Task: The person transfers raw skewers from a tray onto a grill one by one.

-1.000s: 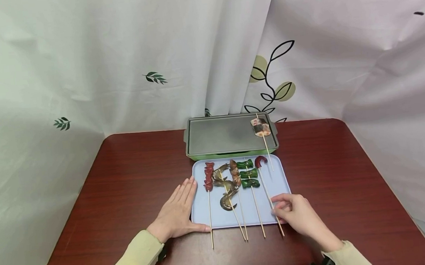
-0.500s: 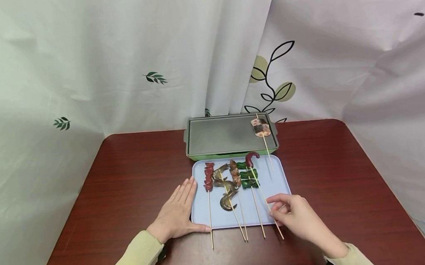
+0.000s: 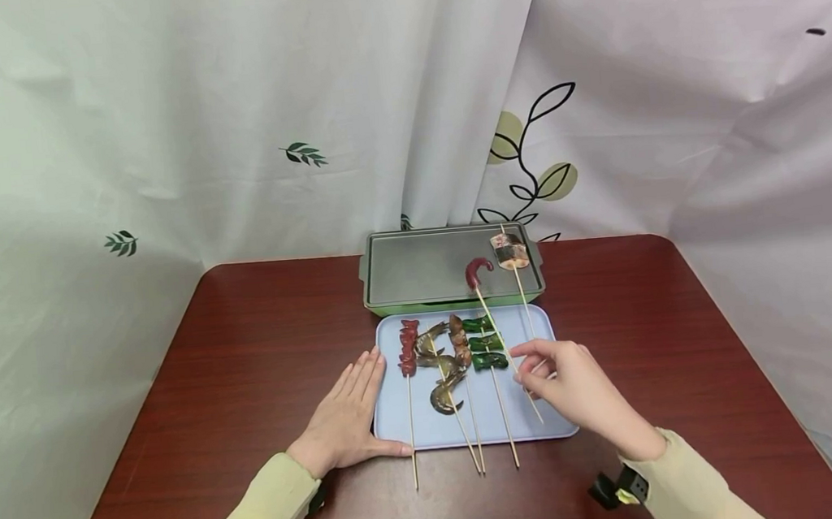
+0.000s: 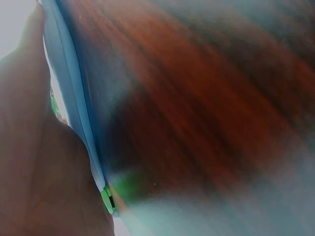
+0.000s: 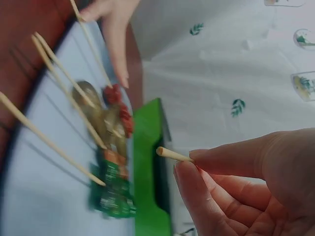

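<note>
Nearest: pale yellow-green sleeves, a small dark device at the right wrist, and a glossy red-brown table, lighter with reflected glare in the middle foreground. In the left wrist view, streaky and blurred wood. Rests the left hand at the left rim of a light blue tray, fingers straight and close together, thumb spread wide along the near rim. Pinches the stick of a dark red curled skewer between thumb and fingertips of the right hand, over the tray's right side. Slants away from the grip, curled end in front of the griddle in the head view; cannot tell whether touching it.

On the tray, left to right: red-piece skewer, shrimp skewer, brown-piece skewer, green-piece skewer, stick ends jutting past the near rim.

Just beyond the tray: the griddle, rectangular, grey-topped, green-sided. At its right end, a pale-and-dark skewer, stick pointing back toward the tray. Farther, rounded table corners. Farthest, white curtains in soft folds on three sides, with dark green leaf sprigs leftward and a black-outlined vine print rightward.
</note>
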{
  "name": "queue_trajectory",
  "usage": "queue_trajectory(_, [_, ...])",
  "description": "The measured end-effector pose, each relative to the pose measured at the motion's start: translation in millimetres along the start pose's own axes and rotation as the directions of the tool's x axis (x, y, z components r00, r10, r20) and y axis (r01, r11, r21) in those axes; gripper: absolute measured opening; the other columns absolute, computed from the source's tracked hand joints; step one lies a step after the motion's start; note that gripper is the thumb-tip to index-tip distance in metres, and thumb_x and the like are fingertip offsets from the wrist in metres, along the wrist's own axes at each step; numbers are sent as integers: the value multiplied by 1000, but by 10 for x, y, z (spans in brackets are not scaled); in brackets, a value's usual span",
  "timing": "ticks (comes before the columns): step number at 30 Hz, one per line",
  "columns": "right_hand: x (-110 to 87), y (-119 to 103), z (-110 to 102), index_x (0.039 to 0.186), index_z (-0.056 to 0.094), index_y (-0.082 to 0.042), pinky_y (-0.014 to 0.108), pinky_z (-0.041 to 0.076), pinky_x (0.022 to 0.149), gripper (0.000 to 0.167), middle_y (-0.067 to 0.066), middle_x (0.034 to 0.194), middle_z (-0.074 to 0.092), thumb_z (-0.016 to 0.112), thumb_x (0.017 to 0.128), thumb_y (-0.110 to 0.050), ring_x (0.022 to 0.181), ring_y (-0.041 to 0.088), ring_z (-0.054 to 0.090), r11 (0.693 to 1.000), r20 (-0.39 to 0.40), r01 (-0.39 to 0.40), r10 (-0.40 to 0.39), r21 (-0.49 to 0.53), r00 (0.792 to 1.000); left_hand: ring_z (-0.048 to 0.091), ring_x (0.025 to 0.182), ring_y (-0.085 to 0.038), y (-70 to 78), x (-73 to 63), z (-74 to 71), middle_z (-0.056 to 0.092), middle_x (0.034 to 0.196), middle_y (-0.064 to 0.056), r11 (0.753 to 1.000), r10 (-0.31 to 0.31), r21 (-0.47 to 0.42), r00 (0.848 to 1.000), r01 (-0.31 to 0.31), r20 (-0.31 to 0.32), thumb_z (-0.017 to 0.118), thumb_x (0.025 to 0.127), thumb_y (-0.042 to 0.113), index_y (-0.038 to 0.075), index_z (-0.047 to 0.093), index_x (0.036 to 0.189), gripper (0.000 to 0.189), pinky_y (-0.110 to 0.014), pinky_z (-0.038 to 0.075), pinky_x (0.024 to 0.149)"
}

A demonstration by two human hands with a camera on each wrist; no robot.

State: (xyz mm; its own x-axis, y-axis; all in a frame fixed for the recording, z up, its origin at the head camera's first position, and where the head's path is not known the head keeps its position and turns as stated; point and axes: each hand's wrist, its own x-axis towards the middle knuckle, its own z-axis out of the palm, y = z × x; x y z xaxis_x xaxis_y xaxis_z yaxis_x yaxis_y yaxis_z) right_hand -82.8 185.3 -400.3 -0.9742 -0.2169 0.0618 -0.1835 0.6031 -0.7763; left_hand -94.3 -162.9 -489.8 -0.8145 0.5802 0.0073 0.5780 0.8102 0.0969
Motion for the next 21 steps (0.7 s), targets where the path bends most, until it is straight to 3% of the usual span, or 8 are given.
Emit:
queue_trajectory(8, [384,-40,-202,115,71,5,31,56,55,26,4,79,70,71,89,3,64,16,69,999,-14,-15,15,31,1000,19,151,-37,-9,-5,14,19,164,-25,1000,5,-5,1000,-6,-25,53,72,93,-9,26,156,136,-48,22,120])
queue_trajectory(14, [752,37,-244,121,68,7,44,61,69,30,8,84,73,70,92,0,69,24,72,985,41,-138,135,105,990,16,152,-36,-25,-7,49,17,165,-24,1000,-1,2,1000,1,-17,49,71,95,-8,24,158,137,-46,19,121])
queue_trajectory(21, [1086,134,-229,126,65,7,39,61,72,33,16,92,74,68,94,-2,72,21,72,948,101,-268,254,169,962,18,152,-36,-28,-4,64,18,165,-25,1000,8,-9,999,-8,-40,49,72,95,-8,25,157,136,-46,19,121])
